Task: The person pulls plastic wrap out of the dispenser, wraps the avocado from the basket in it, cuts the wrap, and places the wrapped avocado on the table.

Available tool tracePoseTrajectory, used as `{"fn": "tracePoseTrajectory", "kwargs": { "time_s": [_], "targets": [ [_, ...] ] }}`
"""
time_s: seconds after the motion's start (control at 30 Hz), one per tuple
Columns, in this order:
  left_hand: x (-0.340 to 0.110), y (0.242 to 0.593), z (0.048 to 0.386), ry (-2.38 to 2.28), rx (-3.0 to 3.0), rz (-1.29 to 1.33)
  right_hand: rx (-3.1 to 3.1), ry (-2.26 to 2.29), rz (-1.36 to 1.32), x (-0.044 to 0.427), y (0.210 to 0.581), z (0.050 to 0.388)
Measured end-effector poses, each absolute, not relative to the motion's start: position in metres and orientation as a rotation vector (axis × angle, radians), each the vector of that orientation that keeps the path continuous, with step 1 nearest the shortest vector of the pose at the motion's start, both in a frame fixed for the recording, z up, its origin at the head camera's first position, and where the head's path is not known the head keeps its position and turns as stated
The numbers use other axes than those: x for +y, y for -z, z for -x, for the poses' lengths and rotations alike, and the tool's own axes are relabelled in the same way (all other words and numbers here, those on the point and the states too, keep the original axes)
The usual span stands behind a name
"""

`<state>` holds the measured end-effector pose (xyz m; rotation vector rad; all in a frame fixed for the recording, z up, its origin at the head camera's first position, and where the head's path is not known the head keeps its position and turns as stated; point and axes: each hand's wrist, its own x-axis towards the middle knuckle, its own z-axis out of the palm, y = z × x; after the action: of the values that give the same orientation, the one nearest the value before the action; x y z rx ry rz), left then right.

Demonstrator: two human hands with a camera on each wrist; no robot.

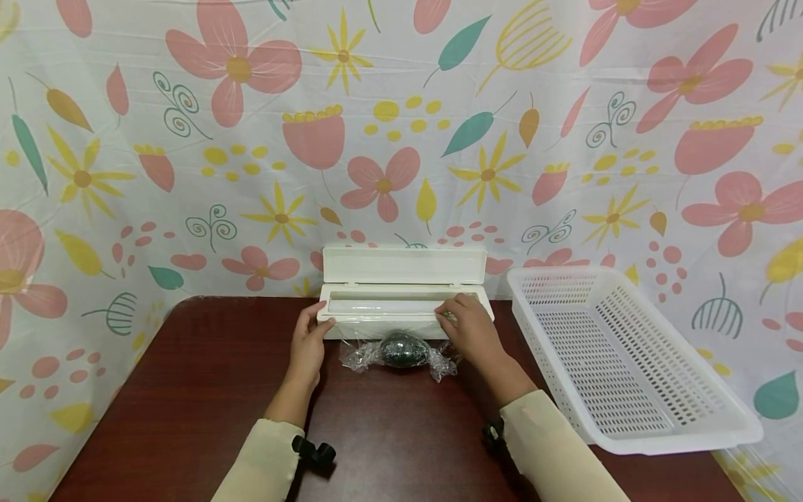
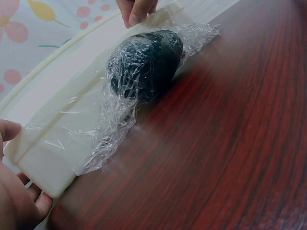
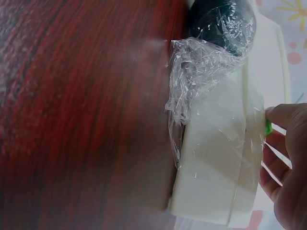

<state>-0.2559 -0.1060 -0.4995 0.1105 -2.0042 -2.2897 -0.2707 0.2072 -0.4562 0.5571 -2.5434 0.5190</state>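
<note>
A white plastic-wrap dispenser [image 1: 389, 328] stands at the back of the table with its lid [image 1: 404, 265] raised. My left hand [image 1: 307, 346] grips its left end, thumb on the front and fingers at the side. On the front rim, my right hand [image 1: 469, 328] pinches a small green slide cutter [image 3: 268, 127] between thumb and fingers. A dark green, oval fruit or vegetable [image 1: 404, 350], avocado-like, lies on the table against the dispenser's front. Crinkled clear wrap [image 2: 115, 127] covers it, bunched at both ends, and film runs up the dispenser's front.
To the right stands a white perforated plastic basket [image 1: 674, 446], close to my right forearm. The dark red wooden table [image 1: 389, 432] spreads out in front of the dispenser. A flowered curtain [image 1: 383, 90] hangs right behind the raised lid.
</note>
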Motion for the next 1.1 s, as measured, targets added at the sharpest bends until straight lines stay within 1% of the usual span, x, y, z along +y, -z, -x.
{"fn": "tracePoseTrajectory", "kwargs": {
  "time_s": [1.1],
  "targets": [
    [-0.1045, 0.4978, 0.2546, 2.275, -1.987, -0.105, -2.422, -0.537, -0.558, 0.2136, 0.4631, 0.2716]
  ]
}}
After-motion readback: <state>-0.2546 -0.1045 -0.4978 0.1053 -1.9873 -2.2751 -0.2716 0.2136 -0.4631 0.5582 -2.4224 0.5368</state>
